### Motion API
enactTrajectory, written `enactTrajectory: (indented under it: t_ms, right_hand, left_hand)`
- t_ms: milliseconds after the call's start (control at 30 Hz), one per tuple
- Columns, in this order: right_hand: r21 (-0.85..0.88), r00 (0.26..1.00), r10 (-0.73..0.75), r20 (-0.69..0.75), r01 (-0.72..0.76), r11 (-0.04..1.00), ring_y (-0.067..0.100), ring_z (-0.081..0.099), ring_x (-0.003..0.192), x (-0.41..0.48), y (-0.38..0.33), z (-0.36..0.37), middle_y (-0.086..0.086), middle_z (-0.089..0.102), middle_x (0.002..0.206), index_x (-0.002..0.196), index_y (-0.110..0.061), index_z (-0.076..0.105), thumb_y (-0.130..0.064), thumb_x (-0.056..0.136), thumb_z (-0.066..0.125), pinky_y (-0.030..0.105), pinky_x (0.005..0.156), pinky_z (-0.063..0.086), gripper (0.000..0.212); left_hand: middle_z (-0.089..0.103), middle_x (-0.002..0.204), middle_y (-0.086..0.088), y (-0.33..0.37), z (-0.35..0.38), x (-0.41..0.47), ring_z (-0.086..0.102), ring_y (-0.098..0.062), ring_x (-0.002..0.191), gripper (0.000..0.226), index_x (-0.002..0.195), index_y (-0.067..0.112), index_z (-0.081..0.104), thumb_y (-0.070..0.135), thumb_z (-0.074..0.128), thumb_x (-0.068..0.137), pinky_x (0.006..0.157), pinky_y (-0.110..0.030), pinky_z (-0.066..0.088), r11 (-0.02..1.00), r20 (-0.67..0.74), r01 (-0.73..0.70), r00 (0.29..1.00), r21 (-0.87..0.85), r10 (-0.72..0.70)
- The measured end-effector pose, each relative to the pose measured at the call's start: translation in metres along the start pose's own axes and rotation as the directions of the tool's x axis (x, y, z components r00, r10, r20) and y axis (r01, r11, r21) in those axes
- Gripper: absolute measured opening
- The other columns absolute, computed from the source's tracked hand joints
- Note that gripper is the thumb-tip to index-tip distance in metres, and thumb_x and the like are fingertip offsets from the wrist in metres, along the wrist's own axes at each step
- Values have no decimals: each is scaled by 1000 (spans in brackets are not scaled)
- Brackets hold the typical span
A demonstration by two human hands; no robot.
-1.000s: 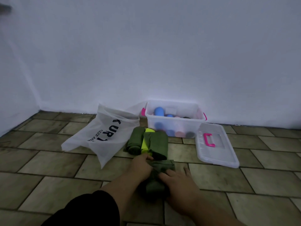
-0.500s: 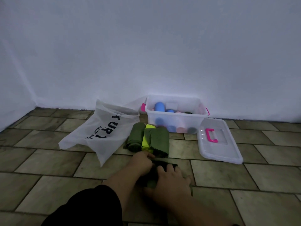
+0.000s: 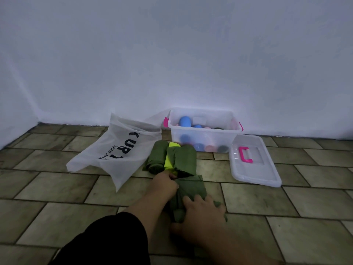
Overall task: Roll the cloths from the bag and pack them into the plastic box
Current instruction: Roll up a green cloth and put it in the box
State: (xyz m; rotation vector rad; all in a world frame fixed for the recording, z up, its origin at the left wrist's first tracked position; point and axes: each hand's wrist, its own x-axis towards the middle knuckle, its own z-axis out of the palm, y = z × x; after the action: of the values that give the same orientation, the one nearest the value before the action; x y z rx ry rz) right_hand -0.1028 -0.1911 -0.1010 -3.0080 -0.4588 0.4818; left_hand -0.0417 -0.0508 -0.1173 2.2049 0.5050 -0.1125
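Observation:
A dark green cloth (image 3: 191, 189) lies partly bunched on the tiled floor in front of me. My left hand (image 3: 165, 185) grips its far left edge. My right hand (image 3: 200, 217) lies over its near rolled end, fingers curled round it and thumb below. Beyond it sit two green rolled cloths (image 3: 157, 157) (image 3: 185, 159) with a yellow-green cloth (image 3: 170, 159) between them. The clear plastic box (image 3: 172, 135) stands by the wall with several coloured rolls inside. The white bag (image 3: 122, 152) lies flat to the left.
The box's clear lid (image 3: 254, 170) with a pink handle lies on the floor to the right of the box. A white wall rises directly behind the box and bag. Bare tiles stretch left and right of my arms.
My right hand has shifted slightly left along the cloth's near end. More of the cloth's flat far end shows now. My left hand has kept its hold at the far edge.

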Motion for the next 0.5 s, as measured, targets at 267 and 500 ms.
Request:
enactTrajectory:
  t_ms: [267,500]
  right_hand:
    - [-3,1000,16,1,-16,1000,28,41,119,10,-1,-2,3,49,129,132,-29,32,-81,61,41,53,93,34,89]
    - [65,999,-42,-1,41,997,27,48,115,11,11,-12,6,47,128,125,-24,32,-70,64,58,44,90,42,81]
  left_hand:
    - [45,130,-5,5,-10,-19,49,-23,113,66,134,26,42,31,72,76,91,-33,44,984,-66,-149,986,97,156]
    - [54,107,8,2,0,-65,54,-8,93,43,115,34,45,12,57,80,68,-22,42,972,180,-227,956,-58,233]
